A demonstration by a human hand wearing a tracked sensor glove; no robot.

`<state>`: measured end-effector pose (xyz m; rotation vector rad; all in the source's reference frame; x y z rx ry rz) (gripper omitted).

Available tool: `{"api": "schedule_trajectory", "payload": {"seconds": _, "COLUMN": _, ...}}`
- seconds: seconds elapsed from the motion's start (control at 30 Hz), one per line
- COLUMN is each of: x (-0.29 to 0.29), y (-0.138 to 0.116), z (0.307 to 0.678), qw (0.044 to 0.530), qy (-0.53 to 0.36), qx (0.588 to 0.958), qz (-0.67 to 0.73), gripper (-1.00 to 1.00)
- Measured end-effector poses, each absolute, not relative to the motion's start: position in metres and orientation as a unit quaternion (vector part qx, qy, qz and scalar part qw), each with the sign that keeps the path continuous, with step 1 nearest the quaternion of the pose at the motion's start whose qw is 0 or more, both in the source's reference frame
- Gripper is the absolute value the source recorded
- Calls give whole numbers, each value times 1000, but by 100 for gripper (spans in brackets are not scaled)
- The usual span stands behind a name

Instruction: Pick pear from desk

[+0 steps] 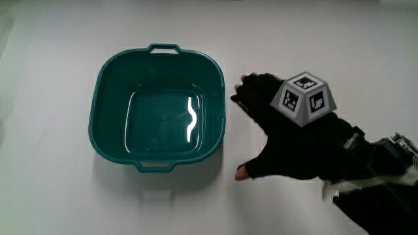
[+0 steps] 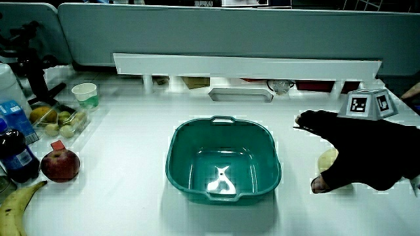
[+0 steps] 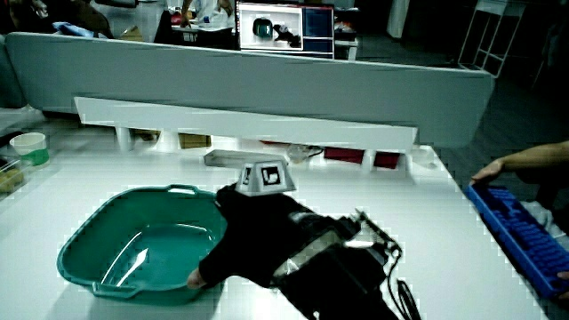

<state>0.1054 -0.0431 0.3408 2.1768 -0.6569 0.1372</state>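
Seeing one hand (image 1: 294, 147) in a black glove, palm down on the table (image 1: 52, 196), just beside the one teal basin (image 1: 108, 111). We count one patterned cube (image 1: 304, 98) on its back. The forearm (image 1: 379, 189) runs off toward the person's edge of the table.

Pear: one. In the main view the hand hides it. In a side view we see a pale yellowish piece of the pear (image 2: 327, 159) under the palm, on the table, outside the basin and near its rim. The hand sits directly over it. We cannot tell whether the hand actually grips the pear or only covers it.

The basin has two handles: one on the rim nearer the person, one on the rim farther from the person. A streak of glare shows on its floor.

Other items in that side view, all well apart from the hand, past the basin at the table's edge:
- one red apple (image 2: 60, 165)
- one banana (image 2: 16, 206), nearer the person than the apple
- one dark bottle (image 2: 16, 157), just beside the apple
- one small cup (image 2: 85, 94), farther from the person than the apple
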Motion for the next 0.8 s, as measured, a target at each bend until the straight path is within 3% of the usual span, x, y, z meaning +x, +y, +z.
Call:
{"api": "schedule_trajectory", "payload": {"seconds": 0.4, "x": 150, "y": -84, "z": 393, "qw": 465, "qy": -173, "qx": 865, "qz": 74, "gripper": 0}}
{"api": "schedule_trajectory", "payload": {"seconds": 0.8, "x": 190, "y": -101, "z": 450, "qw": 512, "qy": -85, "qx": 852, "qz": 63, "gripper": 0}}
